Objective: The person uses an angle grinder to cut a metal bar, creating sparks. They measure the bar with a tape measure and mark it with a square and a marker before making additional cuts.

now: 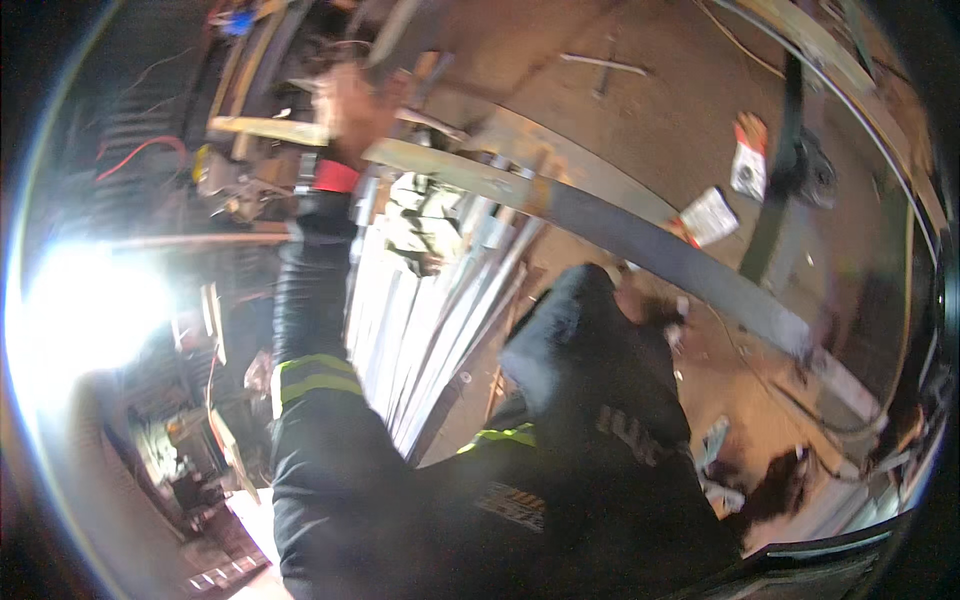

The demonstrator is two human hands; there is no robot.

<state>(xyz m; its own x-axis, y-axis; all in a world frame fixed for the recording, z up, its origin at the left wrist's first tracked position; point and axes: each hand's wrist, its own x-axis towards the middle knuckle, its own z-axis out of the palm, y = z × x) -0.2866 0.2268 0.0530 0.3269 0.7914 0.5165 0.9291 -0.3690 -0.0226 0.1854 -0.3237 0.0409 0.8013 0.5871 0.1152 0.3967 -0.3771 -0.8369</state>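
Note:
My left arm, in a dark sleeve with yellow-green bands, reaches far forward at the upper left. Motion smears my left hand (352, 108), so its fingers and any hold are unclear. A red band (335, 177) circles the wrist. Beside the hand are a pale narrow strip (268, 129) and the end of a long grey metal bar (640, 248), which slants down to the right. Whether the hand touches either cannot be made out. Below it lie long pale metal lengths (415, 325) and a light patterned cloth-like piece (422, 222). I cannot make out my right hand.
A brilliant light (95, 310) glares at the left. White-and-red packets (748, 165) lie on the brown floor at the upper right, near a dark upright bar (775, 215). A thin metal cross-shaped piece (603, 66) lies farther off. Cables (745, 360) trail at the right.

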